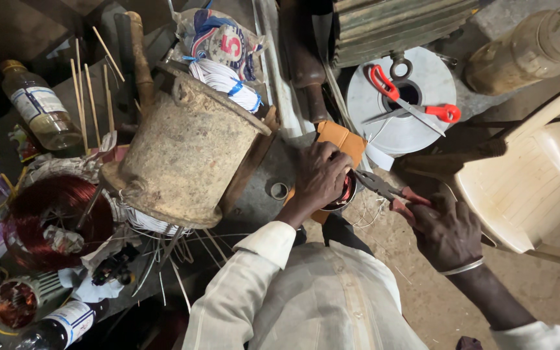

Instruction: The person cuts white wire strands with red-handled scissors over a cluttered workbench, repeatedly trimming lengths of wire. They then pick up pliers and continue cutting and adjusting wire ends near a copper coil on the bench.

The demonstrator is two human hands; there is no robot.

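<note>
Pliers (pixel 384 186) with reddish handles sat in the right hand (pixel 445 232), whose fingers were wrapped shut around the grips; the dark jaws pointed left toward the small round motor part (pixel 343 192) with copper winding showing inside it. That part lay under the left hand (pixel 319 176), which pressed down over its top with the fingers curled closed on it, so only its right edge and a strip of reddish wire could be seen. Thin pale wire ends (pixel 371 210) trailed from it between the two hands, which were near each other but not touching. A metal bangle (pixel 463 267) circled the right wrist, and cream sleeves (pixel 264 249) covered both forearms.

Just behind the left hand lay a piece of orange-brown card (pixel 341 137). Further back, red-handled scissors (pixel 413 104) rested open across a white roll of tape (pixel 416 126). To the left stood a large rusty metal motor housing (pixel 186 152), tilted, with white-insulated wires (pixel 225 81) bundled at its top. A coil of red-brown copper wire (pixel 56 217) lay at the far left, with a clear plastic bottle (pixel 37 107) behind it and thin wooden sticks (pixel 89 97) standing beside it. A cream plastic chair (pixel 526 181) stood to the right, and a cloudy plastic jar (pixel 533 48) lay at the upper right.
</note>
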